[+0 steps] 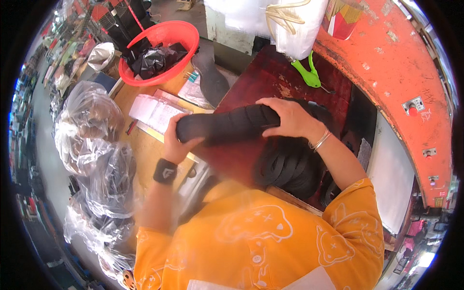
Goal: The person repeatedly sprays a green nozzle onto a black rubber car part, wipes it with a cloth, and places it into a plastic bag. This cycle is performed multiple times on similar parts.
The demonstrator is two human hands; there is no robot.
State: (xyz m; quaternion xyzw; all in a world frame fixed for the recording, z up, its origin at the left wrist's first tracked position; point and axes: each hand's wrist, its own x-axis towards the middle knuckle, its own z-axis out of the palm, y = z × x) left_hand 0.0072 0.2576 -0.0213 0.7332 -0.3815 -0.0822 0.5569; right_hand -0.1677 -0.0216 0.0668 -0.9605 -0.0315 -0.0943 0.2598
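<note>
both hands [232, 130] gripping black strap stack [227, 124], red basin [186, 36]

One view only — a fisheye camera worn on the head, looking steeply down and close over the person's orange shirt [256, 237] at six o'clock. The dark red worktop [270, 82] fills the centre; edges bend toward the black rim.

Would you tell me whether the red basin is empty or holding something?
Holding something: the red basin contains crumpled black pieces.
</note>
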